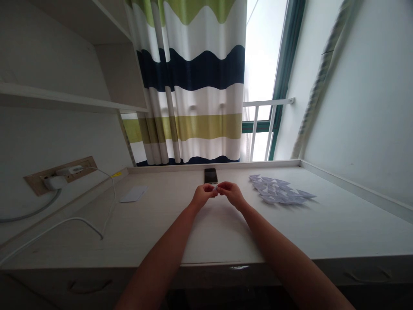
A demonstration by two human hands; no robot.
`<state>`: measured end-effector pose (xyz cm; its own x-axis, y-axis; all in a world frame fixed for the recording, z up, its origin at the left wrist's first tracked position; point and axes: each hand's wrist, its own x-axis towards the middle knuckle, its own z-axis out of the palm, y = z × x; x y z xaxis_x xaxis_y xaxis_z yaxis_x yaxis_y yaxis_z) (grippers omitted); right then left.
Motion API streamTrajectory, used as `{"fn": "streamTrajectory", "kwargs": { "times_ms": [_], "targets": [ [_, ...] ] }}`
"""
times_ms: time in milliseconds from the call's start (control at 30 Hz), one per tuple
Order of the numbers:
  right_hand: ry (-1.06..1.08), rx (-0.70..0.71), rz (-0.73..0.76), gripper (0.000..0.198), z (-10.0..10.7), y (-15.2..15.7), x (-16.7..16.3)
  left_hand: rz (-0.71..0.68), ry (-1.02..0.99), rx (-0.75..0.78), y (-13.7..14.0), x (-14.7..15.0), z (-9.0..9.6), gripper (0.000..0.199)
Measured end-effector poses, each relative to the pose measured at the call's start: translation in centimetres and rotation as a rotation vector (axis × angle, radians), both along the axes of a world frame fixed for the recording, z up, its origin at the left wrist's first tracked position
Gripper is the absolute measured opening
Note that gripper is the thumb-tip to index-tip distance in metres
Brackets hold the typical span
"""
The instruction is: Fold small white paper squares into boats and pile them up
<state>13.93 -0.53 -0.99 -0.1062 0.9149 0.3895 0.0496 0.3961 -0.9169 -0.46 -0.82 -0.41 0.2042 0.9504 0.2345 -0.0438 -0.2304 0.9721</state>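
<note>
Both of my hands meet over the middle of the white desk, pinching one small folded piece of white paper (215, 188) between them. My left hand (204, 193) grips its left side with the fingers closed. On the other side, my right hand (229, 191) holds it between thumb and fingers. The fingers cover most of the paper, so its exact shape is hard to make out. Just beyond the hands lies a dark phone (211, 175). To the right, several folded white paper pieces (279, 190) with pointed ends are spread in a group.
A flat stack of white paper (133, 194) lies at the left of the desk (161, 232). A white cable (106, 219) runs from the wall socket (61, 172) across the desk's left side. Shelves (64, 97) overhang the left; a striped curtain (193, 99) hangs behind.
</note>
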Motion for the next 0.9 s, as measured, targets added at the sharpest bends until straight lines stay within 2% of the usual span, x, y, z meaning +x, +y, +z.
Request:
{"fn": "streamTrajectory", "kwargs": {
  "times_ms": [200,433,700,900],
  "targets": [
    [0.031,-0.031,-0.003,0.015,0.49,-0.44,-0.05,-0.019,-0.025,-0.016,0.1,0.03,-0.17,0.029],
    [0.041,-0.062,0.024,0.02,0.85,-0.9,-0.17,0.016,0.013,0.004,0.16,-0.15,0.01,0.028],
    [0.016,-0.027,-0.016,0.019,0.4,-0.31,-0.11,0.0,-0.006,-0.028,-0.12,-0.08,0.16,0.031],
    [-0.089,0.041,-0.079,0.018,0.23,-0.09,0.0,0.031,-0.012,-0.051,-0.18,-0.09,0.29,0.027]
  ]
}}
